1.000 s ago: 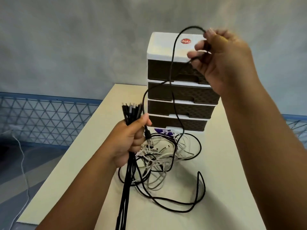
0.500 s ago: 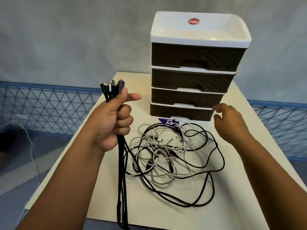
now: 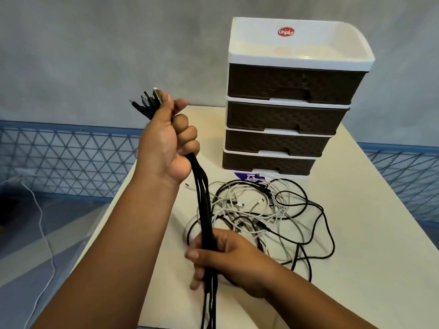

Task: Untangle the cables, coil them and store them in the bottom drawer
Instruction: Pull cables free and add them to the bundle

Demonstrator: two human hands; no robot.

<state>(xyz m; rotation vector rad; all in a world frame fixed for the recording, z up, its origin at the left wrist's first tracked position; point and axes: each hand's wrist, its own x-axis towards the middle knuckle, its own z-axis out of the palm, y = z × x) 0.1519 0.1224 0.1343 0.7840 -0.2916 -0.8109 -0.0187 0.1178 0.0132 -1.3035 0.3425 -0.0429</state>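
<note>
We see the left hand (image 3: 166, 143) raised, its fingers curled tight round a bundle of black cables (image 3: 204, 210) just below their plugs (image 3: 149, 100), which fan out above the thumb. The bundle hangs straight down from that fist, and lower on it the right hand (image 3: 228, 255) wraps thumb and fingers round the same strands, so both hands grip one bunch, the left above, the right below. Beyond the right hand, on the cream table (image 3: 356, 245), lies a loose tangle of white and black cables (image 3: 266, 214), apart from the held bundle as far as we can tell. Past the tangle, to the right of the left hand, stands the drawer unit (image 3: 292, 110) with four brown drawers; the bottom drawer (image 3: 266, 163) is closed
</note>
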